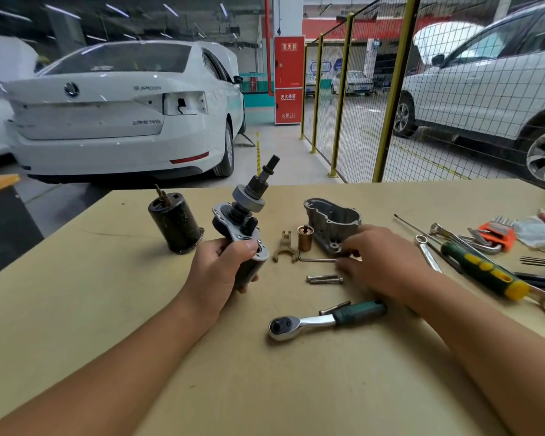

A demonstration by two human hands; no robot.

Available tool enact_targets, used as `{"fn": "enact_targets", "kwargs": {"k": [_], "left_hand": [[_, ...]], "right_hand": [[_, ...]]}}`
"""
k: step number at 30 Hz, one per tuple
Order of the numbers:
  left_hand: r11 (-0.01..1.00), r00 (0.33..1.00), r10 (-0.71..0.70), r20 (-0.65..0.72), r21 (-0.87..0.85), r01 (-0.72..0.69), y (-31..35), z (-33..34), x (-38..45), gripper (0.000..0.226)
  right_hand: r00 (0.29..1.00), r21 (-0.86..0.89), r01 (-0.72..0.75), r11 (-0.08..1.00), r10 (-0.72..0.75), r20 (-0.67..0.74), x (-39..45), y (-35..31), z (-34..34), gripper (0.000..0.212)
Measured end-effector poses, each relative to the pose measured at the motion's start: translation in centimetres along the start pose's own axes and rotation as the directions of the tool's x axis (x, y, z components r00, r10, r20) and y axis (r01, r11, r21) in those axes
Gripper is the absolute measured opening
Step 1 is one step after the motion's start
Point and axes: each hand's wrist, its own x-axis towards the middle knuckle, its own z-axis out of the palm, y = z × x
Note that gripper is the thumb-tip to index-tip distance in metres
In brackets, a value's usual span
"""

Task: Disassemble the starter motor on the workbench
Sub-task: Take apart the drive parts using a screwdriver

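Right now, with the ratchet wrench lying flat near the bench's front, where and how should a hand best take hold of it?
Probably by the dark green handle of the ratchet wrench, coming from above on its right end. The tool lies flat on the workbench, its chrome head pointing left. The handle is the thicker, longer part and nearer the right hand. A loose bolt lies close behind the neck, so stay right of it.

Bright, even overhead light; soft shadows, motion blur, wide-angle bending at edges.
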Motion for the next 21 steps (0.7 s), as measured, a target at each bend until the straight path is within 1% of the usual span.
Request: {"fn": "enact_targets", "kwargs": {"k": [3, 6, 9, 12, 14, 16, 17, 18, 20, 21], "left_hand": [[1.000, 1.000, 0.000, 0.001, -0.020, 0.000, -0.2, -0.2, 0.1, 0.038], [0.999, 1.000, 0.003, -0.002, -0.033, -0.003, -0.3, -0.3, 0.3, 0.037], [0.999, 1.000, 0.004, 0.000, -0.044, -0.004, -0.3, -0.3, 0.4, 0.038], [0.999, 1.000, -0.002, 0.002, -0.053, 0.003, -0.5, -0.4, 0.4, 0.041], [0.999, 1.000, -0.005, 0.011, -0.045, 0.006, -0.5, -0.5, 0.6, 0.044], [0.999, 1.000, -0.007, 0.015, -0.036, 0.007, -0.4, -0.5, 0.6, 0.046], [0.999, 1.000, -0.005, 0.017, -0.041, 0.006, -0.5, -0.6, 0.5, 0.046], [0.999, 1.000, -0.004, 0.019, -0.051, 0.005, -0.5, -0.6, 0.5, 0.045], [0.996, 1.000, -0.006, 0.019, -0.084, 0.008, -0.7, -0.7, 0.6, 0.044], [0.996, 1.000, -0.009, 0.018, -0.094, 0.010, -0.8, -0.8, 0.6, 0.045]], "right_hand": [[0.999, 0.006, -0.034, 0.999, 0.034, 0.026, 0.2, -0.2, 0.2, 0.030], [0.999, 0.009, -0.033, 0.999, 0.033, 0.011, 0.1, -0.1, 0.1, 0.029], [0.996, -0.019, -0.049, 0.999, 0.050, 0.073, 0.3, 0.1, 0.1, 0.023], [0.981, -0.109, -0.004, 0.994, 0.025, 0.195, 0.8, 0.3, 0.0, 0.018], [0.971, -0.163, 0.040, 0.986, 0.000, 0.239, 0.9, 0.3, 0.1, 0.021], [0.968, -0.177, 0.074, 0.981, -0.028, 0.251, 0.8, 0.2, 0.3, 0.020], [0.968, -0.145, 0.073, 0.987, -0.035, 0.249, 0.6, 0.2, 0.3, 0.017], [0.970, -0.076, 0.047, 0.996, -0.028, 0.242, 0.5, 0.2, 0.0, 0.013], [0.982, 0.109, -0.007, 0.994, -0.014, 0.191, 0.4, 0.4, -0.7, 0.003], [0.987, 0.174, -0.013, 0.985, -0.015, 0.158, 0.4, 0.5, -1.1, 0.003]]}}
